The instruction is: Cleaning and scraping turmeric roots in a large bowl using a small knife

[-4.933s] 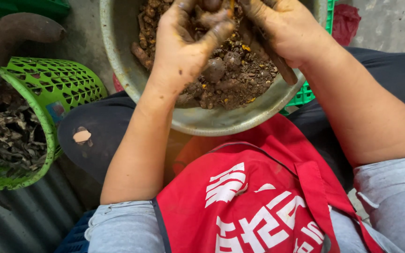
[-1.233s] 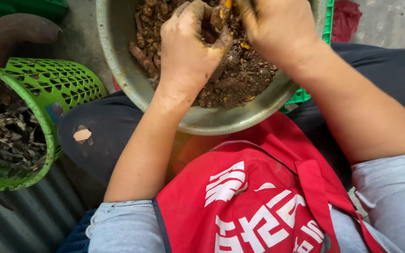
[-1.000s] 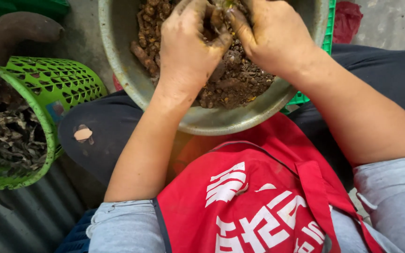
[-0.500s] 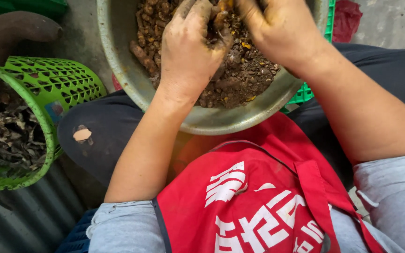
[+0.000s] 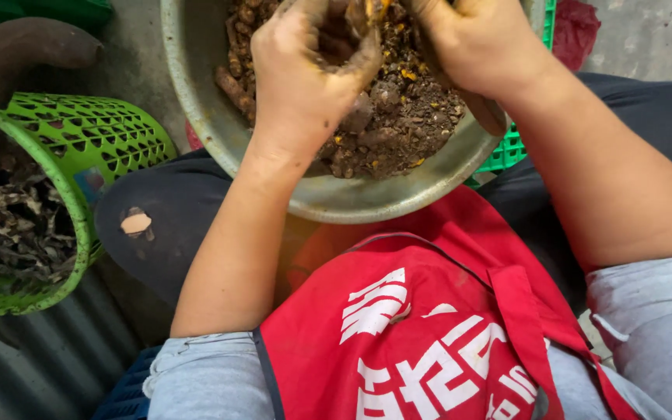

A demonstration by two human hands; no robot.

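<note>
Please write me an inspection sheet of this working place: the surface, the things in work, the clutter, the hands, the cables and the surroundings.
Surface: grey concrete floor; ribbed metal sheet at lower left.
Job's things: round metal bowl on the lap, holding soil-covered brown root pieces with yellow-orange flecks.
Clutter: green plastic basket on the left, filled with dry dark scraps.
Hands: left hand and right hand both inside the bowl, soiled, fingers curled around root pieces.
Cables: nothing seen.
Surroundings: red apron, dark trousers, green crate behind the bowl, rusty curved pipe at upper left.
</note>
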